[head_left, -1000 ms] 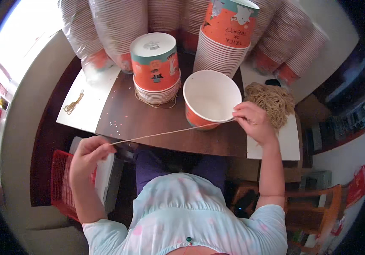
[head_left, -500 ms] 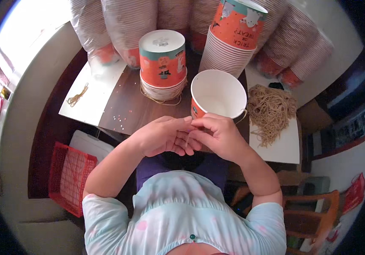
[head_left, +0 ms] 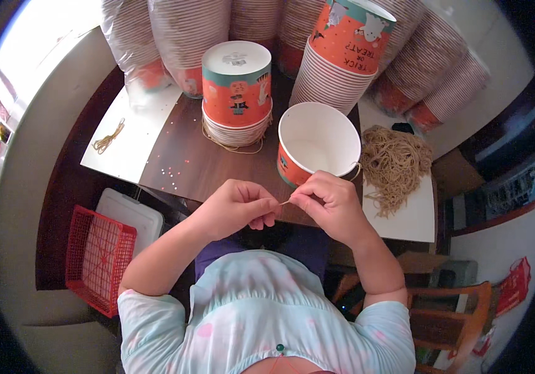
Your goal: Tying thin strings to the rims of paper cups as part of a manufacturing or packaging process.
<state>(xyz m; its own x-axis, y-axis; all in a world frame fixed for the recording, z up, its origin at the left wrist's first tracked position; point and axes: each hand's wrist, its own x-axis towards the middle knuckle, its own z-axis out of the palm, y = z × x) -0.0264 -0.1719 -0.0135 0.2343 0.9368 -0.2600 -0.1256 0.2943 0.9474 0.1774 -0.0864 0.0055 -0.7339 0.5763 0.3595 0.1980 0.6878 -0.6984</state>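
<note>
Between my two hands runs a thin tan cord (head_left: 285,202), pulled short above the front edge of the table. My left hand (head_left: 240,206) pinches one end with thumb and forefinger, its other fingers curled under. The cord's other end is pinched in my right hand (head_left: 329,199), close in front of a paper bucket (head_left: 286,163). This bucket is orange outside and white inside, stands mouth up, and has a piece of cord at the right of its rim. Left of it, a short stack of upside-down buckets (head_left: 236,96) has cord loops around its base.
Behind stands a taller stack of upside-down buckets (head_left: 333,78). A tangled heap of tan cord (head_left: 395,165) lies right, a small cord bundle (head_left: 109,137) left. Plastic-wrapped bucket stacks (head_left: 189,37) line the back. A red basket (head_left: 100,255) is below left, a wooden chair (head_left: 460,311) right.
My hands have drawn slightly apart and a little lower. My left hand has gone from loosely spread fingers to a pinch, and the cord now shows stretched between both hands.
</note>
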